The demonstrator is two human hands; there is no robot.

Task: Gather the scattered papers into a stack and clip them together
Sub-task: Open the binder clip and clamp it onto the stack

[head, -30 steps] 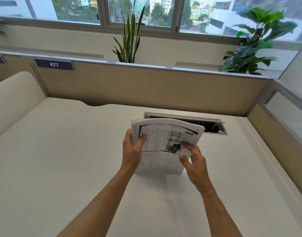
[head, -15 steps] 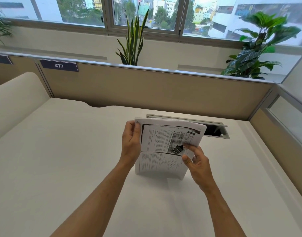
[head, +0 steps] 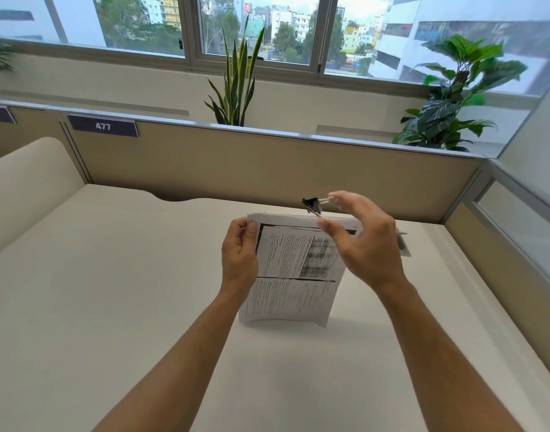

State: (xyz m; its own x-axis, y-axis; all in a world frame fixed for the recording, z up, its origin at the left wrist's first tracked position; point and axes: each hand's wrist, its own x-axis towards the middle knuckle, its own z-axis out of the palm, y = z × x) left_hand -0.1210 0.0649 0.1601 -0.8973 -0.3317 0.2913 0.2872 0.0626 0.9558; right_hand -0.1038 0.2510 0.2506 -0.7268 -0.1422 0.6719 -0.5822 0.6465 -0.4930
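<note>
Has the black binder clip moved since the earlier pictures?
Yes. The binder clip, held in the right hand, has gone up from the printed page to above the top edge of the paper stack, towards the partition.

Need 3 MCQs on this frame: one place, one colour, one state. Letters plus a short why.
1. Where is the binder clip?
A. flat on the desk
B. above the paper stack's top edge
C. on the window sill

2. The clip's body is:
A. black
B. red
C. yellow

3. The paper stack is:
A. lying flat
B. scattered
C. stood on its bottom edge on the desk

B: the right hand holds it over the top edge.
A: the body looks black, with silver handles.
C: the left hand steadies its left edge.
</note>
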